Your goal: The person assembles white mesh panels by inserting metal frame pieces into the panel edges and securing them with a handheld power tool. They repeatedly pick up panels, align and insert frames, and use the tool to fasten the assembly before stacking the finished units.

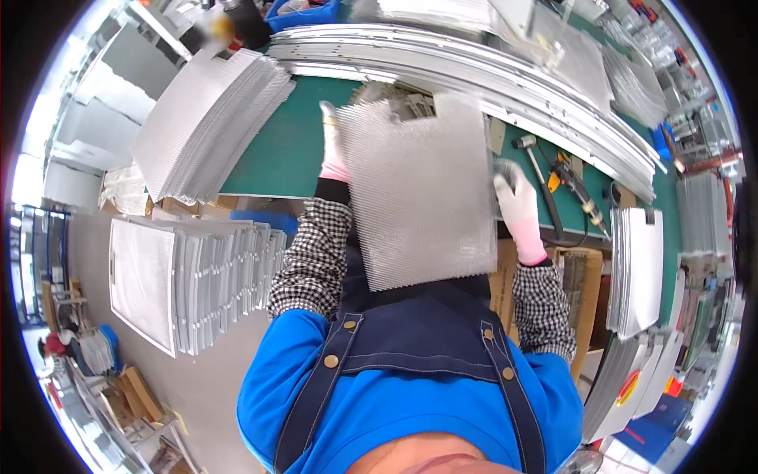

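Observation:
An expanded-metal mesh sheet (422,193), silvery with a notch in its top edge, is held up in front of my body over the near edge of the green bench. My left hand (333,146), in a white and pink glove, grips its left edge; the thumb points up and the fingers are mostly hidden behind the mesh. Close beside the right edge is my right hand (519,207), also gloved, with thumb and fingers apart and no visible hold on the sheet. To its right lie a hammer (539,182) and a power screwdriver (580,193).
A tall stack of mesh sheets (209,126) stands on the green bench (272,146) at left. Framed panels (193,276) are lined up below it. Long metal profiles (474,71) span the back. White panels (636,272) stand at right, and a cardboard box (580,296) sits under the bench.

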Tool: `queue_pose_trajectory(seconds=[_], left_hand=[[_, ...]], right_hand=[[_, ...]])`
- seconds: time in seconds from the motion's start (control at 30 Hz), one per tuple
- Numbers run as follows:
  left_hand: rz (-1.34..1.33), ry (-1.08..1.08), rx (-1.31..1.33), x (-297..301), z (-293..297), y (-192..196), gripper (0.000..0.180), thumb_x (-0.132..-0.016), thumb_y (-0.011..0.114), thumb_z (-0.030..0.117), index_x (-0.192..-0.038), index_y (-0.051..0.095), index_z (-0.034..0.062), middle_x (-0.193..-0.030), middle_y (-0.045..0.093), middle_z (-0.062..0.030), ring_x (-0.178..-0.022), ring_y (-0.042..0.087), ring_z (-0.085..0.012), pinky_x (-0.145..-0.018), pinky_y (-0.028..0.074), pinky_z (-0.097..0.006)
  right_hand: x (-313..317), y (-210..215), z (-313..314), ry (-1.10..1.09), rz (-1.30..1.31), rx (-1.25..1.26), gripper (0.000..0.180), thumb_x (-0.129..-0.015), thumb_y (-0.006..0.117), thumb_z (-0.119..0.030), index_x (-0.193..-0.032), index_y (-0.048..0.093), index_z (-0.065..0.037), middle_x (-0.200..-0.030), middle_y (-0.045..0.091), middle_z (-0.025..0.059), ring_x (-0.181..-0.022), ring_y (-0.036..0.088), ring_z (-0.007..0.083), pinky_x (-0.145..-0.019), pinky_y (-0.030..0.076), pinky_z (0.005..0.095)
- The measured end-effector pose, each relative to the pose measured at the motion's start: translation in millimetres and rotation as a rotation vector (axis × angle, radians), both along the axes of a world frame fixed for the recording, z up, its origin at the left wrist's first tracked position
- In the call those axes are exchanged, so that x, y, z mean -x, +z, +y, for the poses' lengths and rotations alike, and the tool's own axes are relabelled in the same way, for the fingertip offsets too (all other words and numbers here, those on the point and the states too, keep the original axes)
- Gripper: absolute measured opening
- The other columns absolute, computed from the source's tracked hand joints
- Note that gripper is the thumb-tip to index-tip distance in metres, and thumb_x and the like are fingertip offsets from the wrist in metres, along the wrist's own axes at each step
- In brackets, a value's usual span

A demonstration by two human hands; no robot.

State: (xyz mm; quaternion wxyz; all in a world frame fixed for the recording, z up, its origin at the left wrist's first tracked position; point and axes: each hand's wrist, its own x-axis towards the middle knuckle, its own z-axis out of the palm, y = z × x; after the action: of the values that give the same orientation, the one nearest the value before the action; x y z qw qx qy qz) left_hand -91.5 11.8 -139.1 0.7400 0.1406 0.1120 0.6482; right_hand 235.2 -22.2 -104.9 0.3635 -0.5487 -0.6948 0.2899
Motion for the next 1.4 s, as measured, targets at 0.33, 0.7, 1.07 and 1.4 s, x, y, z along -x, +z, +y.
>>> queue_pose_trajectory(seconds=[0.33,0.7,1.07,1.4], left_hand=[[0.461,0.583,-0.212,101,-25,125,0.098,-0.087,0.058,0.071,-0.142,0.04,-0.0085,-0.137,0.054,-0.0208,-0.118,0.057,-0.0296,-0.102,0.047,-0.043],[0.591,0.765,-0.333,65,-33,126,0.053,-0.095,0.065,0.047,-0.122,0.06,0.0013,-0.112,0.067,-0.0095,-0.094,0.066,-0.0198,-0.087,0.054,-0.034],[0.51,-0.227,-0.196,-34,-97,69,0.103,-0.085,0.063,0.065,-0.151,0.028,-0.0058,-0.145,0.047,-0.0208,-0.125,0.052,-0.0231,-0.108,0.04,-0.037],[0.443,-0.318,-0.416,-35,-110,55,0.119,-0.065,0.083,0.063,-0.149,0.033,-0.0049,-0.125,0.057,-0.0246,-0.113,0.059,-0.0304,-0.101,0.046,-0.045]], right_hand=[[51,9,-22,0.433,0.592,0.411,0.091,-0.079,0.079,-0.022,-0.151,0.031,0.004,-0.137,0.055,0.0132,-0.124,0.053,0.0209,-0.108,0.039,0.034],[24,20,-37,0.32,0.432,0.465,0.048,-0.088,0.076,-0.017,-0.128,0.058,0.004,-0.113,0.067,0.0069,-0.098,0.062,0.0141,-0.089,0.05,0.0294],[-40,-102,-146,0.046,0.33,0.767,0.036,-0.091,0.071,-0.017,-0.119,0.067,0.003,-0.109,0.071,0.0068,-0.1,0.064,0.0139,-0.092,0.05,0.0296],[-51,16,58,0.343,-0.868,-0.36,0.035,-0.084,0.061,-0.006,-0.119,0.062,-0.01,-0.112,0.063,0.0108,-0.099,0.065,0.0287,-0.083,0.054,0.0409]])
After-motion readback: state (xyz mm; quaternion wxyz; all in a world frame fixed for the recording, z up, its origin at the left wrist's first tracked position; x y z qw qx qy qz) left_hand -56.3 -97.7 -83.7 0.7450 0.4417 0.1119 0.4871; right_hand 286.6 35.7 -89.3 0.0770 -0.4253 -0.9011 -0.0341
